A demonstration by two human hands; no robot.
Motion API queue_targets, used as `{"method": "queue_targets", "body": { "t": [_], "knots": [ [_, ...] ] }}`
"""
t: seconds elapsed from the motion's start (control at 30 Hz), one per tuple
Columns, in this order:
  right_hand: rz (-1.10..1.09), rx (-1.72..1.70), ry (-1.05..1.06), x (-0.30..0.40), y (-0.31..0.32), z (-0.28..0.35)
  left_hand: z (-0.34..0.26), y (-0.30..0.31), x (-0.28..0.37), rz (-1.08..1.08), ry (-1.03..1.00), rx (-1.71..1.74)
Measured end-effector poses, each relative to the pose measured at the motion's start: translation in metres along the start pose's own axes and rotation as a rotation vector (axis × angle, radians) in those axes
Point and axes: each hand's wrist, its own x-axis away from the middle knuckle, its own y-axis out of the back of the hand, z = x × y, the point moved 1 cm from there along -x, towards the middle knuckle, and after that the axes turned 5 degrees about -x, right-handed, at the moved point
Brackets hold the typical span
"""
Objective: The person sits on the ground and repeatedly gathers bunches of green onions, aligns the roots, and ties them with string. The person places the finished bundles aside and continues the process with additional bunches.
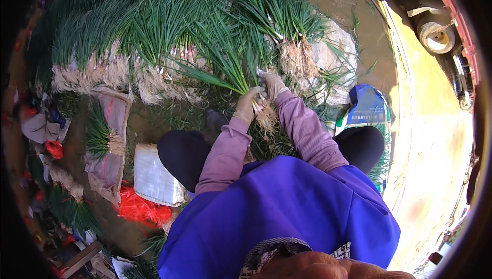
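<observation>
Gloved, my left hand (247, 104) grips a small bunch of green onions (237, 72) near its white stems, the leaves pointing up and left and the pale roots (266, 117) hanging to the lower right. My right hand (272, 83), also gloved, is at the right of the stems; whether its fingers hold any is hidden. Just up and right of it lies another bunch with long tan roots (296, 58). A long row of green onions (153, 33) spreads beyond my hands, roots towards me.
A pale sack (336, 54) lies under the onions at right, near a blue and green bag (367, 106). At left are a cloth-lined tray (120, 113) with an onion bunch, a white block (153, 175) and red plastic strips (140, 208). A wheel (436, 37) shows at upper right.
</observation>
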Motion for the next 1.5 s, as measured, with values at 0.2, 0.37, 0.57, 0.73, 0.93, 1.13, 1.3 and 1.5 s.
{"method": "queue_targets", "body": {
  "t": [0.2,0.37,0.57,0.73,0.93,1.13,1.3,1.5],
  "knots": [
    [-0.166,-0.395,0.291,-0.022,-0.002,-0.021,0.005,0.005,-0.006,-0.149,0.000,-0.037],
    [-0.148,0.470,0.725,-0.026,0.033,-0.018,-0.012,-0.023,-0.009,-0.254,-0.253,-0.065],
    [0.266,1.771,0.203,0.014,0.044,-0.039,-0.077,-0.021,-0.009,-0.334,-0.572,-0.017],
    [-0.422,1.389,1.066,-0.016,-0.006,0.114,-0.041,0.008,-0.035,-0.094,-0.164,-0.024],
    [-0.603,1.759,0.963,-0.112,0.036,0.174,-0.023,-0.004,-0.062,-0.111,-0.195,-0.032],
    [-0.111,1.340,0.875,0.016,0.010,0.056,-0.014,0.006,-0.063,-0.184,-0.026,-0.021],
    [0.019,1.224,0.572,0.014,0.029,0.010,0.014,0.027,-0.077,-0.072,-0.130,-0.100],
    [-0.233,1.222,0.832,0.033,-0.030,0.041,0.018,0.019,-0.075,-0.310,-0.003,-0.142]
  ]
}}
